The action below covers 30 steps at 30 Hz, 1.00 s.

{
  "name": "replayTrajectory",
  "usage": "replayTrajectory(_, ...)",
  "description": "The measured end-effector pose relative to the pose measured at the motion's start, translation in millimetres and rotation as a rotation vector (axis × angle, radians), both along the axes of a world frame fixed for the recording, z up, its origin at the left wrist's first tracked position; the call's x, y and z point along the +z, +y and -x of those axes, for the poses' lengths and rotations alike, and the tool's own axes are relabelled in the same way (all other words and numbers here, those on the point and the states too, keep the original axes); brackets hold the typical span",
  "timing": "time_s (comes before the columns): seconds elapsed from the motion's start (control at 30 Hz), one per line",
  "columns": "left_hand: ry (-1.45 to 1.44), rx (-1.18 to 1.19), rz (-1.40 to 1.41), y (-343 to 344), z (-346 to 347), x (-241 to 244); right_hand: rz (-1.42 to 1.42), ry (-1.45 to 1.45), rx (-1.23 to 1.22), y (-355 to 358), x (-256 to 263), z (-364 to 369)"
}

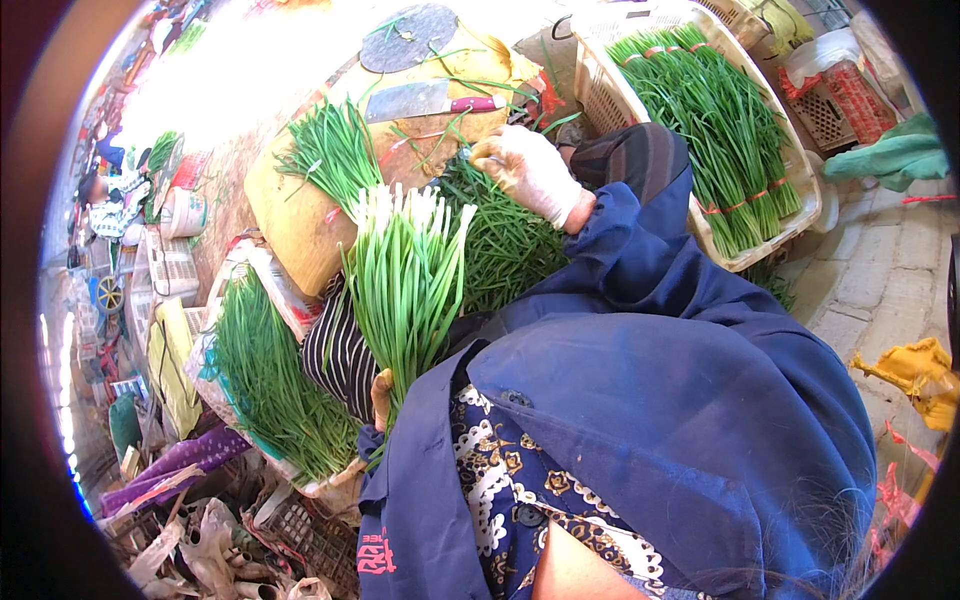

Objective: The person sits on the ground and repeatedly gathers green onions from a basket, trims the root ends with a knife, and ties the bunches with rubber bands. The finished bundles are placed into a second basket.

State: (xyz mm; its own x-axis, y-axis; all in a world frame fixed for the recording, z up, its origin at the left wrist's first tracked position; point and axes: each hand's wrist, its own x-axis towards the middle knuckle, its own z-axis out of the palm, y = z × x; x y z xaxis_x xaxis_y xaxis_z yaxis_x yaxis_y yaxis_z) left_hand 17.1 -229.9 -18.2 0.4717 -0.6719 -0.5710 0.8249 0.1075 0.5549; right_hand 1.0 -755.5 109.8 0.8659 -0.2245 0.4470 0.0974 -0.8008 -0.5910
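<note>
My left hand, mostly hidden by the jacket and leaves, holds a bunch of garlic chives with its white cut ends up. My right hand, in a pale stained glove, is raised over the lap with its fingers curled; whether it pinches something cannot be told. Beyond it a cleaver with a red handle lies on a yellowish board. A smaller green bunch rests on the board's left part. Loose green leaves are heaped below my right hand.
At the right stands a white plastic crate of chives tied with red bands. A basket of loose chives is at the left. A round grey slab lies on the board's far end. Another person sits far left among crates.
</note>
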Motion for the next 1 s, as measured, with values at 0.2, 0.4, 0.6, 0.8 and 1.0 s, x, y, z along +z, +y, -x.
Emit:
replayTrajectory(0.2, 0.001, -0.036, 0.010, -18.3, -1.4, 22.8, 0.067, 0.057, 0.395, 49.1, 23.8, -2.2)
replayTrajectory(0.4, 0.108, -0.145, 0.129, -74.0, -11.1, 114.5, -0.525, 0.217, 0.162, 42.8, 13.9, 4.0)
replayTrajectory(0.6, -0.153, -0.215, 0.023, -112.7, -4.9, 179.7, -1.216, 0.485, 0.352, 52.0, 40.8, 3.8)
replayTrajectory(0.8, -0.441, -0.258, -0.157, -108.6, -1.5, 171.1, -1.329, 0.310, 0.302, 45.6, -11.6, -6.8)
replayTrajectory(1.0, -0.302, -0.245, -0.108, -35.6, -4.8, 91.8, 0.230, 0.666, -0.064, -15.7, -55.4, -3.9)
